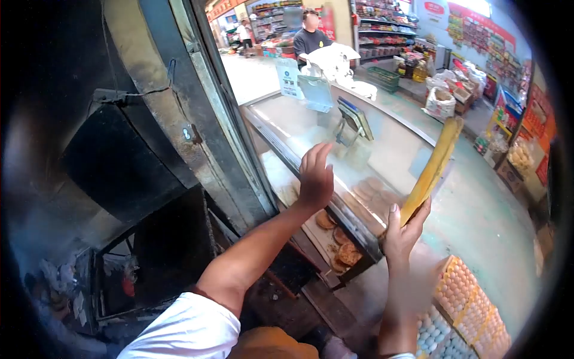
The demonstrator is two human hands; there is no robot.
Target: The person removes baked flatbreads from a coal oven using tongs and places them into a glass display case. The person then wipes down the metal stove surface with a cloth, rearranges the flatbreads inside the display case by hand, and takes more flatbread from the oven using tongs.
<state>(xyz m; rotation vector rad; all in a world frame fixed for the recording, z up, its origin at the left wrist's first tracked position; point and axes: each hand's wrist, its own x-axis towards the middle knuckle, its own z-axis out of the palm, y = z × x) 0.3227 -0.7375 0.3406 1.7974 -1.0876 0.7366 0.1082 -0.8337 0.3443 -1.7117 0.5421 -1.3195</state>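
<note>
My right hand (406, 230) is closed around the lower end of a long, flat yellow piece (431, 170), which stands tilted up at the right end of the glass display case (281, 140). It looks like wood, but its exact kind is unclear. My left hand (317, 176) is raised over the case's near edge with nothing in it, fingers stretched and slightly bent. Whether it touches the glass cannot be told. Round browned flatbreads (341, 236) lie on the case's lower shelf, and paler round ones (372, 190) show through the glass top.
On the case stand a small tablet-like device (356, 118), a clear blue box (315, 93) and a code sign (289, 78). Egg trays (469, 293) are stacked at lower right. A dark, sooty metal box (119, 161) is at left. A person (311, 39) is beyond the case.
</note>
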